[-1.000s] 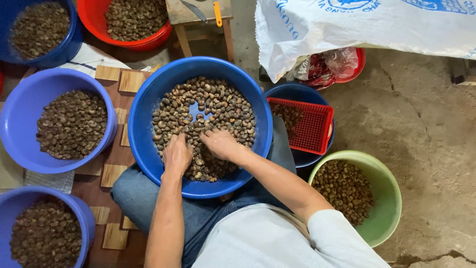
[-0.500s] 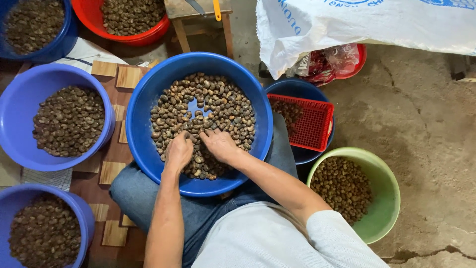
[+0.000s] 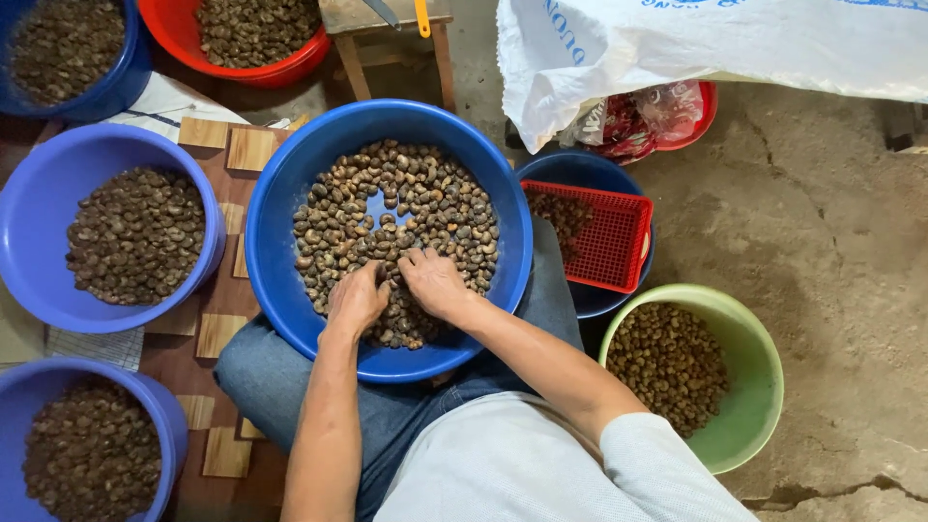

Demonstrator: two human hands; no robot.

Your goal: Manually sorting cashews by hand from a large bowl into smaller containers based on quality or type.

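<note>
The person sat with a big blue basin (image 3: 280,242) on the lap, both hands down in the nuts (image 3: 406,213); the left hand (image 3: 358,298) lay palm down on the near part of the heap, fingers curled loosely into it, and the right hand (image 3: 435,282) lay just beside it, fingers bent over the nuts, the two almost touching; whether either had pinched a single nut I could not tell, the fingertips being buried. A bare patch of blue showed at the far middle of the heap. To the left stood two purple basins (image 3: 39,232) of nuts; to the right a red basket (image 3: 614,237) sat on a smaller blue basin, with a green basin (image 3: 764,387) near it. To sort well, I judged the nuts should be spread thin, raked gently toward the body, and the basin kept level on the knees.
</note>
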